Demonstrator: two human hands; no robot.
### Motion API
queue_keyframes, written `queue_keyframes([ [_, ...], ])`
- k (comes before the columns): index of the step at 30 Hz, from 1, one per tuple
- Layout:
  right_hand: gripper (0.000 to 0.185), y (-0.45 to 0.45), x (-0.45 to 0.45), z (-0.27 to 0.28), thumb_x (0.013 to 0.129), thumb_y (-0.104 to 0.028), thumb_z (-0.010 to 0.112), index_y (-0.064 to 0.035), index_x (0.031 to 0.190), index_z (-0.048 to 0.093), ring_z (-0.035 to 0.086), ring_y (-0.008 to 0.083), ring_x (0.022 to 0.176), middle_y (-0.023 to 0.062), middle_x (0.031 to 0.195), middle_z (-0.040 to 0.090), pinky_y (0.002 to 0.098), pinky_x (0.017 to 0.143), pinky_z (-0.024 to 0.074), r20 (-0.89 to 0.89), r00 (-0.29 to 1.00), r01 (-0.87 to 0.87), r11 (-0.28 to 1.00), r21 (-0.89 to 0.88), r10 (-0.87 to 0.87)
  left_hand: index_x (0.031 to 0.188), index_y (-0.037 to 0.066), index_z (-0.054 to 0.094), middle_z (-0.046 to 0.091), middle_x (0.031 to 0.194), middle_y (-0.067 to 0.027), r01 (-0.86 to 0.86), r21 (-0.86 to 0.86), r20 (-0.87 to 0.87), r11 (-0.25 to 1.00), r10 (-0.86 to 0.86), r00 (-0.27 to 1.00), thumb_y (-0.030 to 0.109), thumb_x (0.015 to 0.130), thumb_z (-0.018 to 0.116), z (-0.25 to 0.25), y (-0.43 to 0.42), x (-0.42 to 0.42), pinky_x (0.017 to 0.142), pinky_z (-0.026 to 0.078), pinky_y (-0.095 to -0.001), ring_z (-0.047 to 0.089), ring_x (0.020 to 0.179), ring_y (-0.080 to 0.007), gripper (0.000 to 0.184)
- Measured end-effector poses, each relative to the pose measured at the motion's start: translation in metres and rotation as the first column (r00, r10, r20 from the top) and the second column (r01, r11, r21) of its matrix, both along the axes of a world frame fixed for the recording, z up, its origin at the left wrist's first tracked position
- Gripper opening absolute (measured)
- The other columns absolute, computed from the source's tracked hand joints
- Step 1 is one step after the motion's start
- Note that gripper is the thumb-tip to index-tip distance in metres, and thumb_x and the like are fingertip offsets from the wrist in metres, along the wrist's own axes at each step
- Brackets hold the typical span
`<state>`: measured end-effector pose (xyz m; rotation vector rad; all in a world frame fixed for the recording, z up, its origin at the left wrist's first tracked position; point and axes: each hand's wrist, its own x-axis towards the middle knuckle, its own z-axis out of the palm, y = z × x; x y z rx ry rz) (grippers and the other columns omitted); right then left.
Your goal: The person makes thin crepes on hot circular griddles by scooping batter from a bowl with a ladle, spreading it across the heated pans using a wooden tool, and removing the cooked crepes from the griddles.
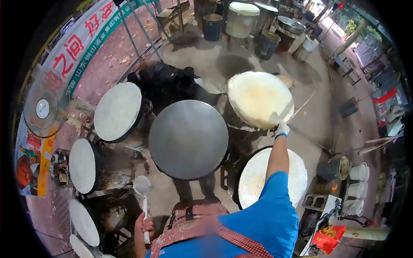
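Note:
My left hand (146,225) is wrapped round the white handle of a ladle (142,185), its round bowl pointing away from me. My right hand (282,128), in a pale glove, reaches far forward to the near right edge of a cream-coloured flatbread (258,96). A thin stick (302,106) sticks out beside the glove; the fingers are too small to make out. Between my arms lies a bare dark round griddle (188,139). Under my right forearm is another griddle covered in white batter (254,176).
Several batter-covered griddles (117,112) curve along the left, near a fan (43,108). A black heap (165,84) lies behind the bare griddle. Buckets (212,27) and tubs stand at the back; white containers (356,189) and a red bag (329,238) are at right.

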<state>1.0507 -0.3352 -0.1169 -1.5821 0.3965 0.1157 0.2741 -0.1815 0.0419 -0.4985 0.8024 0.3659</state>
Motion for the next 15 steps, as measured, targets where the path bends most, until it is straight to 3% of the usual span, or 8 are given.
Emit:
queue_keyframes([
  [2,0.026,0.005,-0.033,0.044,0.068,-0.026,0.064,-0.0019,0.064,0.056,0.047,0.0159,0.045,0.0082,0.057,0.051,0.0331,0.037,0.0331,-0.087,0.996,-0.036,0.999,-0.003,0.035,0.116,0.013,0.054,0.034,0.054,0.0018,-0.049,-0.031,0.017,0.998,0.05,0.999,0.028,0.093,0.045,0.02,-0.001,0.019,0.032,0.028,-0.0198,0.03,0.039,-0.0051,0.029],
  [5,0.024,-0.001,-0.034,0.04,0.069,-0.026,0.065,-0.0035,0.065,0.057,0.044,0.0145,0.045,0.0056,0.056,0.049,0.0312,0.038,0.0324,0.011,0.995,-0.099,0.995,-0.03,0.099,0.112,0.012,0.055,0.033,0.054,0.0015,-0.036,0.057,-0.062,0.998,0.04,0.997,0.027,0.094,0.044,0.027,-0.005,0.023,0.032,0.026,-0.0193,0.029,0.038,-0.0052,0.026],
  [6,0.024,-0.011,-0.036,0.034,0.069,-0.026,0.066,-0.0046,0.065,0.057,0.044,0.0141,0.045,0.0042,0.055,0.048,0.0299,0.039,0.0324,0.143,0.956,-0.253,0.967,-0.033,0.255,0.107,0.01,0.055,0.034,0.055,0.0021,0.004,0.113,0.053,0.994,-0.01,0.999,0.029,0.093,0.045,0.011,-0.008,0.009,0.032,0.026,-0.0191,0.031,0.039,-0.005,0.026],
  [8,0.023,0.003,-0.09,0.084,0.071,-0.028,0.069,-0.0073,0.069,0.06,0.042,0.0121,0.047,0.0004,0.055,0.045,0.0272,0.042,0.0318,0.023,0.945,-0.326,0.945,0.036,0.325,0.105,0.009,0.055,0.034,0.055,0.0026,-0.075,0.017,0.069,0.997,0.074,0.995,0.031,0.091,0.048,0.014,-0.014,0.012,0.032,0.026,-0.0192,0.031,0.039,-0.0048,0.026],
  [10,0.039,0.008,-0.114,0.081,0.072,-0.033,0.069,0.0032,0.086,0.065,0.058,0.0217,0.068,0.0124,0.079,0.063,0.0363,0.061,0.0464,-0.029,0.91,-0.365,0.765,-0.531,0.414,0.102,0.008,0.056,0.036,0.056,0.0029,-0.162,0.046,0.019,0.986,0.161,0.987,0.031,0.088,0.053,0.013,-0.018,-0.003,0.033,0.026,-0.0196,0.032,0.039,-0.0048,0.026],
  [11,0.054,0.018,-0.145,0.107,0.072,-0.04,0.068,0.0076,0.097,0.061,0.06,0.0254,0.089,0.0187,0.102,0.062,0.0372,0.078,0.0461,0.055,0.762,-0.427,0.564,-0.707,0.646,0.099,0.008,0.056,0.037,0.056,0.003,-0.178,0.107,-0.038,0.978,0.183,0.982,0.03,0.087,0.056,0.006,-0.019,-0.007,0.033,0.027,-0.0199,0.032,0.038,-0.0049,0.026],
  [13,0.066,0.046,-0.168,0.098,0.08,-0.045,0.059,0.0093,0.116,0.049,0.057,0.0274,0.099,0.0229,0.11,0.058,0.0363,0.086,0.043,0.095,0.713,-0.376,0.493,-0.784,0.695,0.098,0.008,0.057,0.04,0.057,0.0025,0.031,0.308,-0.43,0.951,0.11,0.896,0.024,0.084,0.06,0.006,-0.018,-0.009,0.036,0.029,-0.0199,0.035,0.041,-0.0059,0.022],
  [15,0.063,0.098,-0.21,0.086,0.084,-0.04,0.056,0.0098,0.12,0.045,0.055,0.0283,0.103,0.0223,0.115,0.056,0.0356,0.091,0.041,0.126,0.52,-0.571,0.453,-0.685,0.845,0.105,0.009,0.056,0.045,0.061,0.0011,-0.101,0.35,-0.122,0.931,0.152,0.981,0.023,0.083,0.062,-0.028,-0.039,-0.051,0.04,0.034,-0.0203,0.041,0.047,-0.0083,0.027],
])
